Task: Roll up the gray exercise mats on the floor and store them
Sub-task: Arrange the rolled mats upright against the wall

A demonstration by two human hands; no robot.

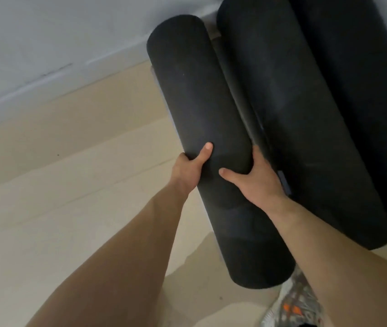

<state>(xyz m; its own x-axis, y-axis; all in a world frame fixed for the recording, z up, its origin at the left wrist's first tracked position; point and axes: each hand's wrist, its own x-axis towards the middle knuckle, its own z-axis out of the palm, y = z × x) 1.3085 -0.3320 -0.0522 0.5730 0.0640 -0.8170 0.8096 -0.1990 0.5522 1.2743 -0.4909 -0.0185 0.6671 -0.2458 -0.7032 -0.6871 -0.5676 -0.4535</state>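
Dark gray rolled foam exercise mat [197,90] lies pressed alongside a fatter dark rolled mat [294,114], on that roll's left, far end toward the white wall [46,43]. Both hands clamp it near its middle. The left hand [187,168] wraps the outer side with the thumb on top. The right hand [261,182] has its fingers tucked into the seam against the fatter roll. That two-sided grip probably keeps the coil from unwinding while it is seated. A third dark roll [364,90] sits right of the fatter one. Left of it spreads pale wood floor [69,185], and a patterned shoe [294,305] shows below it.
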